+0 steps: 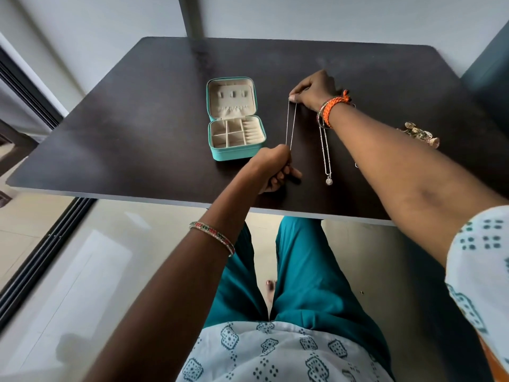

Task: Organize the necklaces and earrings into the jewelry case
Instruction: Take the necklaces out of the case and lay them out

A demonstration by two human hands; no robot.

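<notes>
**Thin chain stretched between both hands beside the open case**

On my feed, the right hand [314, 89] pinches the far end of a thin silver chain necklace [290, 125] between thumb and fingertips, low over the dark brown rectangular table [137, 133]. The left hand [275, 168] is curled closed around the chain's near end, so the doubled chain runs taut between the two hands.

Just left of the chain sits the small teal zip-around jewelry case [237, 119], lid standing open, its cream-lined base split into square compartments and a ridged ring section; I can't see anything in the compartments.

A second silver necklace with a round pendant [326, 155] lies on the table, partly under the right wrist. Farther right, past the forearm, a small heap of gold-toned earrings [421, 133] rests on the tabletop.
</notes>
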